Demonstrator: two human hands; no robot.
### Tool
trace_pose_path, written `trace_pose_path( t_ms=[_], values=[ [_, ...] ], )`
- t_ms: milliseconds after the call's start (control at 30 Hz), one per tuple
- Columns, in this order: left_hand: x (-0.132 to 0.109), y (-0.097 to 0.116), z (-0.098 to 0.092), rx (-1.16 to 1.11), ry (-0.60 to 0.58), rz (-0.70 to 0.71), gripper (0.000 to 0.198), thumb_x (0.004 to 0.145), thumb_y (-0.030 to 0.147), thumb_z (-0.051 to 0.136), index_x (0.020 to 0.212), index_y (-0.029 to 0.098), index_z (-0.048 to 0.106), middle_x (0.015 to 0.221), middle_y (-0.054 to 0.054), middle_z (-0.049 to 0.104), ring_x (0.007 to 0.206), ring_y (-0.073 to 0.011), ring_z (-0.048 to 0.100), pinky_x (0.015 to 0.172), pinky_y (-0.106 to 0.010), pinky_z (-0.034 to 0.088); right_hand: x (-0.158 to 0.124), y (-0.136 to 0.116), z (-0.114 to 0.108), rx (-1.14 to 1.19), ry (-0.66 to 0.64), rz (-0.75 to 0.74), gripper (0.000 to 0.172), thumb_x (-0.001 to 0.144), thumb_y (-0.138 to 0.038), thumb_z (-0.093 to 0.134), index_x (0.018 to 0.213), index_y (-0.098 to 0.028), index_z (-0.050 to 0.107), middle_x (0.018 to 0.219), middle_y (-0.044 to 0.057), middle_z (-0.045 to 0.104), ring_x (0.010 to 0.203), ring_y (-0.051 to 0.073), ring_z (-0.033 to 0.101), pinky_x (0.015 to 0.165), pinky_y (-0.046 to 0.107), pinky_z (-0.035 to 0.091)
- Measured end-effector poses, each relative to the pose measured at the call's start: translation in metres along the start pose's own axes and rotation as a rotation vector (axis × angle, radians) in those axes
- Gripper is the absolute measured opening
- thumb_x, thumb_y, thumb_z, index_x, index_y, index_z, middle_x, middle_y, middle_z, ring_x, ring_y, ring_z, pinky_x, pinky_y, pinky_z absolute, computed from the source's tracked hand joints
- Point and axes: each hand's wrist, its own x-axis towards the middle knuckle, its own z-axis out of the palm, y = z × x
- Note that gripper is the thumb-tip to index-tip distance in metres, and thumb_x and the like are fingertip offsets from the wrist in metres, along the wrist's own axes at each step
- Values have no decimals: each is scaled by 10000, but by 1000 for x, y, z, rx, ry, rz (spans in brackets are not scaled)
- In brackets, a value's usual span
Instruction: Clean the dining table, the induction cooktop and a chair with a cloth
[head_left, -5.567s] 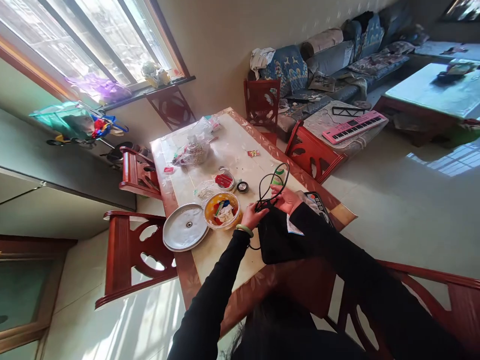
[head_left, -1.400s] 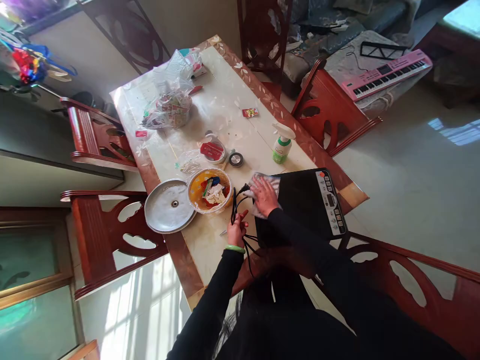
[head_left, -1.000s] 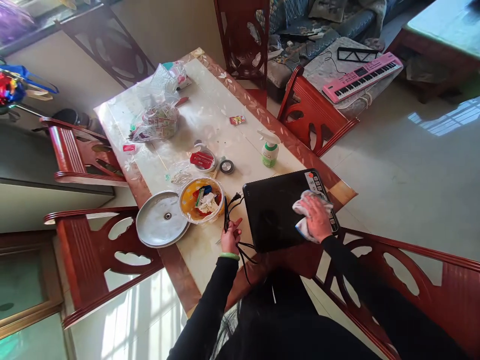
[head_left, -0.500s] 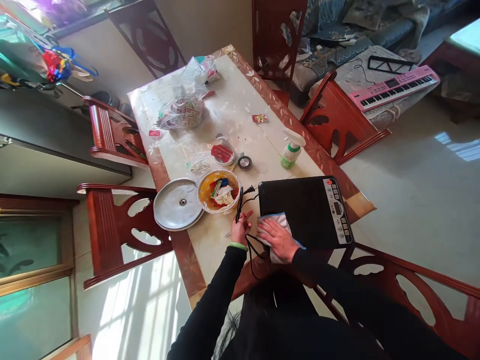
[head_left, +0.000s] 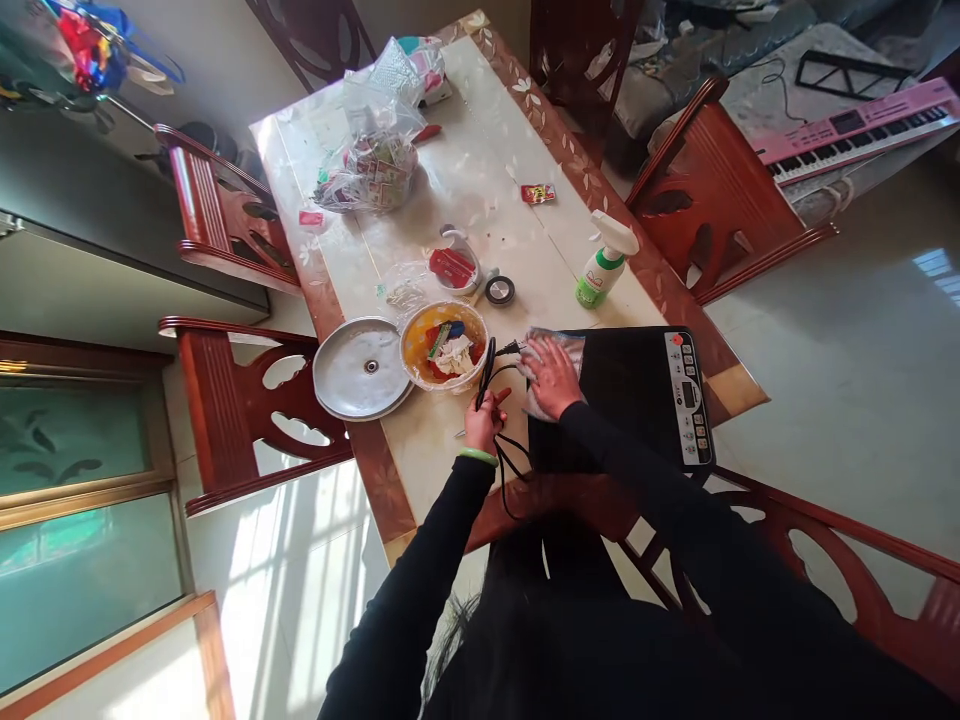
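Power cord [head_left: 487, 375] apparently passes through left grip [head_left: 481, 424].

Right hand [head_left: 551, 378] presses cloth [head_left: 541, 398] on cooktop [head_left: 626, 380] (left hand [head_left: 481, 423] holds cord [head_left: 510, 462]).

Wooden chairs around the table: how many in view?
6: one chair past the far end of the table, two chairs along its right edge, two chairs along its left edge, one chair beyond the person's right arm. Others may be hidden.

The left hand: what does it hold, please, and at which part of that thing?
The left hand grips a black electric cord partway along its length, away from the plug.
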Motion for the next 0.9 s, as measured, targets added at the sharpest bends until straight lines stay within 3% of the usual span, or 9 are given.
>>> trace_pose_path(
  t_ms=[133,233,333,467,567,667,800,900],
  values=[
    [6,18,-2,67,-40,-30,439,808,475,872,836,193,538,1109,-202,824,479,-54,505,391,-173,184,-100,-28,18,54,-59,-133,554,836,-99,668,1374,-227,704,1700,93,474,1659,338,242,1347,614,224],
    [8,23,0,101,-39,-34,426,831,458,857,829,194,523,1051,-192,831,467,-51,501,386,-157,164,-155,-32,28,88,-111,-253,532,807,-89,648,1308,-240,744,1651,69,548,1639,327,311,1331,592,290],
    [5,16,6,100,-26,-48,386,853,427,838,850,190,533,1028,-186,830,463,-48,496,384,-155,192,-191,-8,12,97,-124,-326,502,851,-100,602,1288,-285,765,1606,20,601,1602,288,397,1314,556,349],
    [-6,-9,18,137,18,-86,348,804,353,877,923,161,612,1032,-164,812,515,-58,570,396,-149,240,-223,58,-44,3,24,-60,633,857,-77,521,1405,-324,719,1645,17,557,1622,296,365,1314,609,338],
    [-14,-27,28,197,28,-59,382,745,299,914,1015,149,690,1035,-119,781,559,-65,619,403,-143,253,-213,109,-83,-94,107,111,649,880,-102,516,1473,-316,669,1702,21,481,1641,305,319,1335,624,285],
    [-16,-38,36,280,10,-7,451,709,246,936,1103,163,733,1035,-86,759,564,-64,618,409,-150,285,-164,153,-104,-178,224,296,577,966,-188,517,1531,-256,610,1717,83,446,1629,305,327,1332,601,290],
    [-13,-47,40,425,79,63,489,690,199,951,1136,179,753,1035,-81,761,563,-81,597,427,-188,379,-93,195,-112,-168,374,500,527,1034,-285,495,1550,-216,575,1711,122,427,1570,303,400,1303,542,360],
    [-10,-53,36,494,126,78,477,646,175,978,1076,191,773,1013,-86,775,712,-163,700,528,-232,499,-92,208,-108,-84,444,574,544,1050,-347,487,1582,-244,528,1693,135,430,1497,310,492,1254,545,423]
  ],
)
